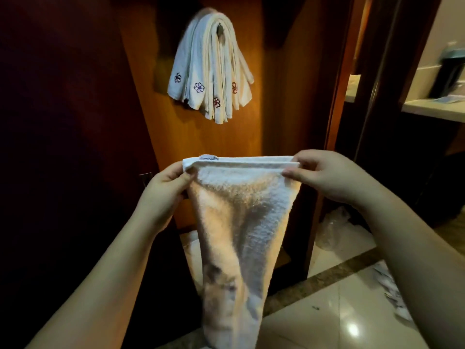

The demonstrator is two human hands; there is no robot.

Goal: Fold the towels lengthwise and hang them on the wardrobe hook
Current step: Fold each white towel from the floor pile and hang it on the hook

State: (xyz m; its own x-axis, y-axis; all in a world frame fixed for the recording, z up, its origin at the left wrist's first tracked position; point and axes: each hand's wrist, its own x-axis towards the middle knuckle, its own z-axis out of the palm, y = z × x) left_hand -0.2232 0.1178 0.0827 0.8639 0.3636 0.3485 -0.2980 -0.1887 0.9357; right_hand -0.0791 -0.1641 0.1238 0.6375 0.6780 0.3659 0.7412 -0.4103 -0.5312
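The held towel [241,222] hangs below and before the hung towels [211,69] on the hook [219,28].

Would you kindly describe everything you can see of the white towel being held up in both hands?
The white towel looks like looped terry cloth, doubled over so two hemmed edges run side by side along its top, with a small label at the top left. It hangs straight down, narrowing toward its blurred lower end. The left hand pinches the top left corner and the right hand pinches the top right corner. It is held in front of the wardrobe, below the hung towels.
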